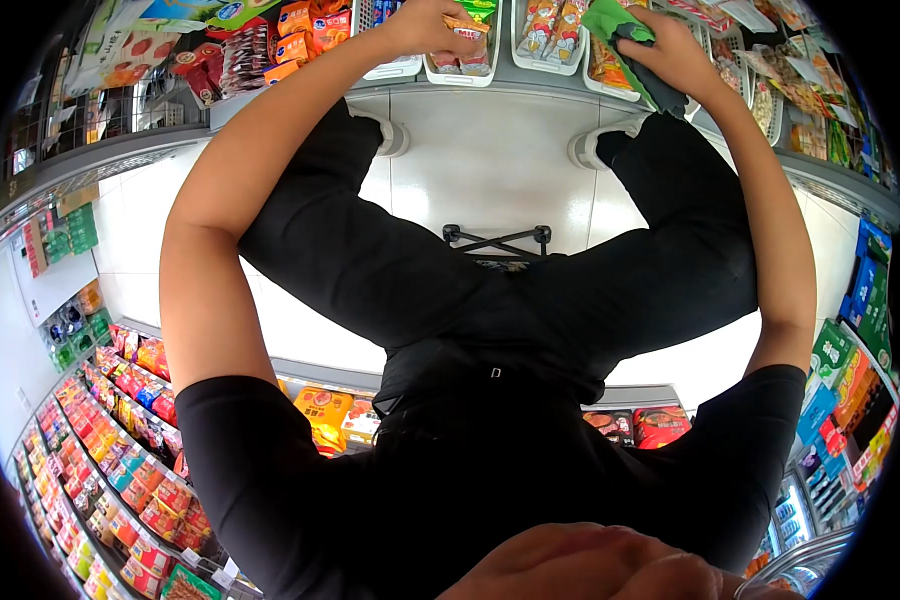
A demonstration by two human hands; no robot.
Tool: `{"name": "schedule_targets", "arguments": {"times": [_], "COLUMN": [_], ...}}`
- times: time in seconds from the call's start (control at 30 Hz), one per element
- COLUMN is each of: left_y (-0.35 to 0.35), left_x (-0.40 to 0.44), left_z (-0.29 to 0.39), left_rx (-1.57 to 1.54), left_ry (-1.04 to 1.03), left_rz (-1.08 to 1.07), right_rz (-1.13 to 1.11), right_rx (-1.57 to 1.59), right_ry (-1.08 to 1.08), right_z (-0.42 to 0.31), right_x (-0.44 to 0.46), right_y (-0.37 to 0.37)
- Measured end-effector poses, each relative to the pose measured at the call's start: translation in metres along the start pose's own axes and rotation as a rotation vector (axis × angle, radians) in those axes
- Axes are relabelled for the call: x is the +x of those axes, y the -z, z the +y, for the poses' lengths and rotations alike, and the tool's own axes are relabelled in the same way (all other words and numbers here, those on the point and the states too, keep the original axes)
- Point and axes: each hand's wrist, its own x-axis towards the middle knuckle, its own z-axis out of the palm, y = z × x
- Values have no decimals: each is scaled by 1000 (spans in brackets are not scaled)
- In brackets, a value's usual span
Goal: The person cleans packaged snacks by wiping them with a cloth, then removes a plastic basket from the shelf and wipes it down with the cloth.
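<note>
My left hand (432,28) reaches into a white plastic basket (460,78) on the low shelf. Its fingers are curled at the top of a small orange-and-red snack packet (470,42). In my right hand (673,58) is a bunched green and dark grey cloth (638,62), hanging over the shelf's front edge. Part of it covers another basket holding orange packets (606,70). Between my hands stands a white basket (550,66) of clear-wrapped snacks with red and yellow print.
Orange snack bags (305,35) hang at the upper left. A wire rack with bagged goods (820,90) is at the upper right. Below me shows a folding stool's black frame (497,240). Stocked shelves (120,450) stand behind on the left, and more goods (850,370) on the right.
</note>
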Motion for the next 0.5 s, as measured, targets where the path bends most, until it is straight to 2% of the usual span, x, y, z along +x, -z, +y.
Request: {"name": "schedule_targets", "arguments": {"times": [0.07,0.27,0.37,0.5], "left_y": [4,2,7,2], "left_x": [-2,-12,-22,-17], "left_z": [9,18,60,47], "left_rx": [-29,-225,217,567], "left_ry": [92,142,109,-4], "left_rz": [-39,-111,-112,-130], "right_rz": [-22,-46,-27,-23], "right_rx": [2,-6,-11,5], "right_ry": [-3,5,2,24], "right_z": [-3,3,2,3], "right_x": [1,1,1,1], "right_y": [2,-1,-2,-3]}}
